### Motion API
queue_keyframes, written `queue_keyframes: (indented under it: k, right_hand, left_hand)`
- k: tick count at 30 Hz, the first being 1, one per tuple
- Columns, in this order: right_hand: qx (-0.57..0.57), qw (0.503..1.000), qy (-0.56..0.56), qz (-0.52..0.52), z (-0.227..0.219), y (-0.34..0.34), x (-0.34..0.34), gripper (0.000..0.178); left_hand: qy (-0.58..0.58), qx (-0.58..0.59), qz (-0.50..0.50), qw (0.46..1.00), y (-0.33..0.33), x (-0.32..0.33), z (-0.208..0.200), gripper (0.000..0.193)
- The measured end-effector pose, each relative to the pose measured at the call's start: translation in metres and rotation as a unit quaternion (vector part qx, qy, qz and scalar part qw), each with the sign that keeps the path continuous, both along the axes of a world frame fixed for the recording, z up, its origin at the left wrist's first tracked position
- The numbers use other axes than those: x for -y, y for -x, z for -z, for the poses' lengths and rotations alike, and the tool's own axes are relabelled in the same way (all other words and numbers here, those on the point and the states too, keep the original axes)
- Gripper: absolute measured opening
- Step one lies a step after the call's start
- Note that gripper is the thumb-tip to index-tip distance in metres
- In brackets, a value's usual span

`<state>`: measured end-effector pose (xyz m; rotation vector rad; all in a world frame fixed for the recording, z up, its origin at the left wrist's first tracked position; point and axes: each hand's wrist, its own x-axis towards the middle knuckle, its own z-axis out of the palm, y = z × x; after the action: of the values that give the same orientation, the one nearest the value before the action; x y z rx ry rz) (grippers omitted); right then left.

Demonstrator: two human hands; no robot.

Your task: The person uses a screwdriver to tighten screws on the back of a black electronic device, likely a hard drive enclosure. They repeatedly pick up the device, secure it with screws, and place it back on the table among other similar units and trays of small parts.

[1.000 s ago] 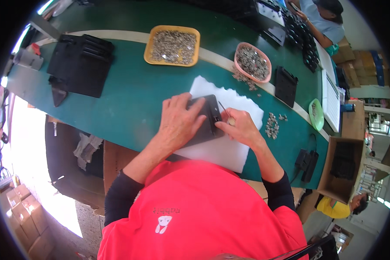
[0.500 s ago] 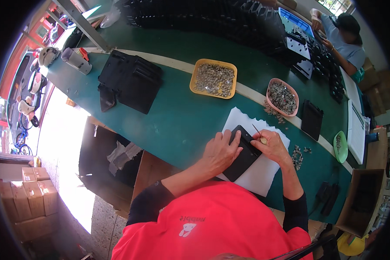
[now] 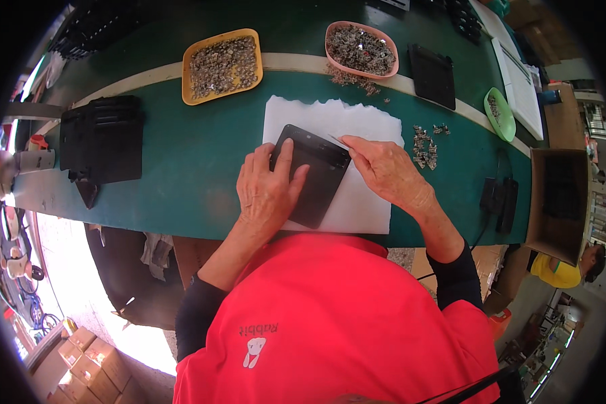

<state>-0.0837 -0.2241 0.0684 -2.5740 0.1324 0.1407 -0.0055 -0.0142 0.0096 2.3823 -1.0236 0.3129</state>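
A flat black panel lies tilted on a sheet of white padding at the bench's near edge. Stretched over its left side, my left hand rests with fingers apart, thumb and index finger on the panel. My right hand is closed around a thin pointed metal tool, beside the panel's upper right corner; most of the tool is hidden in the fingers. Right of the padding is a small pile of metal parts. Metal pieces fill a yellow tray and a pink tray farther back.
Stacked black panels lie at left, and another black panel at right. A green dish and an open cardboard box are farther right. Black corded devices lie on the green bench. Another person is at far right.
My view has swung to the right and closer to the bench. The right hand has turned, hiding the yellowish handle seen earlier. The left hand still lies on the panel.
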Motion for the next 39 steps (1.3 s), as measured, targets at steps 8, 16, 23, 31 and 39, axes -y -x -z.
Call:
queue_keyframes:
  k: [8, 16, 23, 31, 39]
  right_hand:
    - [0.049, 0.997, 0.057, -0.012, 0.011, 0.010, -0.007, 0.031]
    - [0.073, 0.983, 0.165, -0.044, 0.011, 0.009, -0.016, 0.035]
    - [0.097, 0.977, 0.184, -0.051, 0.016, 0.010, -0.018, 0.037]
    - [0.102, 0.952, 0.276, -0.090, 0.014, 0.010, -0.020, 0.043]
    - [0.123, 0.954, 0.260, -0.080, 0.015, 0.011, -0.020, 0.046]
  left_hand:
    - [-0.015, -0.031, 0.018, 0.999, -0.004, 0.000, -0.004, 0.049]
    - [-0.038, 0.016, 0.027, 0.999, 0.000, 0.006, -0.004, 0.049]
    - [-0.016, 0.002, 0.067, 0.998, 0.004, 0.014, -0.002, 0.043]
    - [0.051, -0.083, 0.044, 0.994, 0.005, 0.013, 0.003, 0.055]
    - [0.058, -0.103, 0.025, 0.993, 0.007, 0.018, 0.001, 0.055]
